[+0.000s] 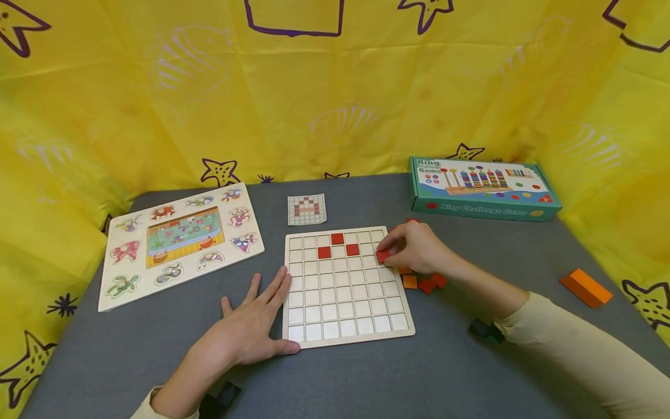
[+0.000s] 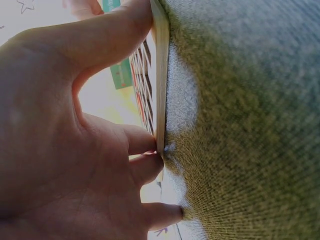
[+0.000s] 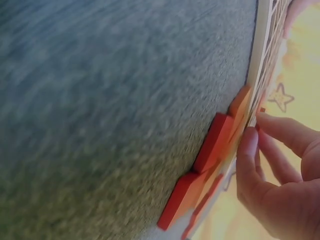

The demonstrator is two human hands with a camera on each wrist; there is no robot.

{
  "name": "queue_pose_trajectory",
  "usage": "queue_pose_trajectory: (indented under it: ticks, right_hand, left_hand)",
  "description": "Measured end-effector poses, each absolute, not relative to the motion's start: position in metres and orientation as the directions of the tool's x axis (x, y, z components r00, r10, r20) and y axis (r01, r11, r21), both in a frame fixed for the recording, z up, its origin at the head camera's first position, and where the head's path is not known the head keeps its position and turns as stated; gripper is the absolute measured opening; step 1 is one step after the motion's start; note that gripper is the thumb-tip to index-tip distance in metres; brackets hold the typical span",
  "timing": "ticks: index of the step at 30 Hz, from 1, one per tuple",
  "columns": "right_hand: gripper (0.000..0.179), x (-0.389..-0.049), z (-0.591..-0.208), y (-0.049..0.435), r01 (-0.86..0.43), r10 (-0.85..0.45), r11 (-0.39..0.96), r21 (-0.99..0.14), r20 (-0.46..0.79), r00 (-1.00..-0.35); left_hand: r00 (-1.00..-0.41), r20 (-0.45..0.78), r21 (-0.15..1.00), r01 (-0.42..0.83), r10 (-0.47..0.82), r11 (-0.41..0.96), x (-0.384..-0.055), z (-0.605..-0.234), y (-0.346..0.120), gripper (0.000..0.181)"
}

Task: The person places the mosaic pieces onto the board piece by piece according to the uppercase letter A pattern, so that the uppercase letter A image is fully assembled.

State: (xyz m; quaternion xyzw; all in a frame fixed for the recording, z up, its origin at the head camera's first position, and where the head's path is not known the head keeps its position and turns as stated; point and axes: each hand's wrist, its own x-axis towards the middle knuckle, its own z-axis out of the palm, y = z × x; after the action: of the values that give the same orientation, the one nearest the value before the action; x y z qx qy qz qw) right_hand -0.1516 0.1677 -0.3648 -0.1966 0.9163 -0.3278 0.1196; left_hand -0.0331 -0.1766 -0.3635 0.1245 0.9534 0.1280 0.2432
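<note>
A wooden grid board [image 1: 343, 293] lies on the table, with a few red tiles [image 1: 337, 238] set in its upper rows. My right hand [image 1: 419, 249] pinches a red square tile [image 1: 383, 256] over the board's right edge; in the right wrist view the right hand [image 3: 285, 175] mostly hides that tile. Fingers spread, my left hand [image 1: 248, 329] rests against the board's left side, thumb at the near corner. The left wrist view shows the left hand [image 2: 65, 130] touching the board's edge [image 2: 161, 75]. Loose red tiles [image 1: 426, 286] and orange tiles [image 1: 410, 281] lie right of the board.
Behind the board lies a small pattern card [image 1: 306, 210]. A wooden sea-animal puzzle [image 1: 180, 241] is at the left. At the back right sits a green Ring Challenge Game box [image 1: 484, 189], with an orange block [image 1: 586, 288] near the right edge. Yellow cloth [image 1: 324, 87] surrounds the table.
</note>
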Motion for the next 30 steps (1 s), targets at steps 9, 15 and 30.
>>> queue_pose_trajectory:
  ticks: [9,15,30]
  right_hand:
    - [0.018,-0.151,-0.366,0.158,-0.273,-0.449,0.698,-0.662,-0.109,-0.887]
    - [0.019,-0.151,-0.366,0.152,-0.261,-0.453,0.69,-0.675,-0.121,-0.883]
    - [0.02,-0.152,-0.363,0.144,-0.243,-0.469,0.691,-0.681,-0.166,-0.867]
  left_hand:
    - [-0.853,-0.426,0.3,0.182,0.302,0.936,-0.033,-0.364,-0.176,0.127]
    - [-0.852,-0.428,0.295,0.184,0.302,0.938,-0.033,-0.364,-0.176,0.127]
    - [-0.847,-0.432,0.304,0.185,0.309,0.934,-0.033,-0.364,-0.177,0.126]
